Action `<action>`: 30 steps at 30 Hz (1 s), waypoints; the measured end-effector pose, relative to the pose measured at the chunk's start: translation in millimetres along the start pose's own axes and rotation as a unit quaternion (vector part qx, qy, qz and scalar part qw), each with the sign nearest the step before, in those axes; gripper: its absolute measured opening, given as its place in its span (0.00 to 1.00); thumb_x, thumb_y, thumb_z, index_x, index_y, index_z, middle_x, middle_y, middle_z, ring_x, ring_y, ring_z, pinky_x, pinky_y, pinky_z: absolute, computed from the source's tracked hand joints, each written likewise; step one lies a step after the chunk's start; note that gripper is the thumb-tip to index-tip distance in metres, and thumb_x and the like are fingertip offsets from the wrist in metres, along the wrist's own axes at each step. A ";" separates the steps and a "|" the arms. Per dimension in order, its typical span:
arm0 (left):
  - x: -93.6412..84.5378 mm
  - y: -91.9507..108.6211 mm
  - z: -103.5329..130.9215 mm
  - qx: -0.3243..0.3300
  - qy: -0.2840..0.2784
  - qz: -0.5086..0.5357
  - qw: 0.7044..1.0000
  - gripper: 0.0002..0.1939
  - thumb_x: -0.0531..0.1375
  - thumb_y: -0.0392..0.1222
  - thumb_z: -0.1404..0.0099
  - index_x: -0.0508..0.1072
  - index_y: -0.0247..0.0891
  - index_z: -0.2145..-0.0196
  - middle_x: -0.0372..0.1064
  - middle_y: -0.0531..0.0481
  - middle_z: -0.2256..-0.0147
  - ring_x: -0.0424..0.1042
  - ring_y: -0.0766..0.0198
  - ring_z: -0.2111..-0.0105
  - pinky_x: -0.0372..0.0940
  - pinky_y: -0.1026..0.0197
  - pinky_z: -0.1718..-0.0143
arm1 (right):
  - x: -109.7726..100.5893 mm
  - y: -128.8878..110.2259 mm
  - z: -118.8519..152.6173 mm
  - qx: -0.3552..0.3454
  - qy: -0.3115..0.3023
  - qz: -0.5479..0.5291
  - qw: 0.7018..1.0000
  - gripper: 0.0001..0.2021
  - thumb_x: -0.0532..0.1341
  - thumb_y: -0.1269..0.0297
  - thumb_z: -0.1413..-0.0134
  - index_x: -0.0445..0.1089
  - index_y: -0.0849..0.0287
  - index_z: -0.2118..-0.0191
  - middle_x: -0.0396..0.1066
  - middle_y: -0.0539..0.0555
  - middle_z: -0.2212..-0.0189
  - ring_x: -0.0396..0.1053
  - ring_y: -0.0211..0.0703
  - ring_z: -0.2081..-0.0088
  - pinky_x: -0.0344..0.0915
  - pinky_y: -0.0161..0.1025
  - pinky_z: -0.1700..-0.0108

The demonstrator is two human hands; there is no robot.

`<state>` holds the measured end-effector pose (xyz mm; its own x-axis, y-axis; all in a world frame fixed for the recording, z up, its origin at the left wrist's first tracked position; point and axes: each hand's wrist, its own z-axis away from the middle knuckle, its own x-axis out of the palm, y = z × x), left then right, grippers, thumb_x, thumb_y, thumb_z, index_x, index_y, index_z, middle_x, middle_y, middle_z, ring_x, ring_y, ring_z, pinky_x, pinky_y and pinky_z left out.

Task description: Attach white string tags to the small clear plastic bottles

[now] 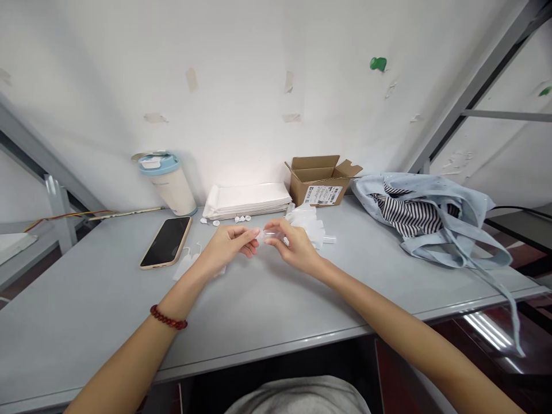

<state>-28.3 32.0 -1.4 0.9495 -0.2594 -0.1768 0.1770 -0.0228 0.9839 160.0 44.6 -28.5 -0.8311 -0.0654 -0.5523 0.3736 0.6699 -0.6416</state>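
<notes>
I hold a clear tube [272, 233] over the table [254, 316], its long axis running sideways: my left hand [233, 244] pinches the left-pointing end, my right hand [297, 246] grips farther right.

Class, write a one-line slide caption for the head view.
Left hand and right hand meet at a small clear tube-like piece above a grey desk, an open cardboard box behind.
</notes>
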 end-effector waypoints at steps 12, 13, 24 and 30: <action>4.9 2.1 5.8 0.116 0.036 -0.147 0.982 0.12 0.62 0.49 0.43 0.76 0.38 0.68 0.70 0.52 0.77 0.68 0.65 0.76 0.64 0.61 0.69 | -2.4 -2.3 2.5 -0.008 -0.036 0.004 0.999 0.05 0.54 0.66 0.40 0.62 0.58 0.58 0.73 0.54 0.67 0.71 0.42 0.66 0.64 0.37 0.64; 5.6 2.4 6.4 0.124 0.042 -0.157 0.979 0.11 0.62 0.48 0.43 0.76 0.38 0.68 0.70 0.52 0.76 0.68 0.64 0.75 0.65 0.61 0.69 | -3.1 -3.8 2.3 0.009 -0.039 -0.013 0.999 0.05 0.54 0.66 0.40 0.62 0.58 0.58 0.74 0.54 0.67 0.71 0.41 0.66 0.64 0.37 0.64; 6.5 3.3 2.8 0.042 -0.017 -0.090 0.995 0.23 0.57 0.59 0.40 0.70 0.36 0.78 0.68 0.50 0.80 0.70 0.64 0.78 0.67 0.61 0.72 | 1.5 2.9 2.1 -0.040 0.004 0.038 0.998 0.06 0.54 0.64 0.40 0.60 0.57 0.57 0.72 0.56 0.64 0.70 0.43 0.64 0.63 0.38 0.63; 7.8 2.9 5.0 0.029 -0.007 -0.130 0.991 0.25 0.54 0.61 0.39 0.68 0.37 0.81 0.63 0.53 0.84 0.64 0.66 0.82 0.61 0.63 0.78 | -2.9 -11.4 2.4 0.017 -0.096 -0.010 0.995 0.09 0.49 0.63 0.37 0.57 0.59 0.53 0.63 0.47 0.77 0.62 0.38 0.75 0.60 0.37 0.68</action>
<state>-21.7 25.0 0.2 0.8698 -0.2508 -0.4249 0.4001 -0.1453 0.9049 159.1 35.3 -20.9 -0.7462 -0.2205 -0.6282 0.3736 0.6424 -0.6692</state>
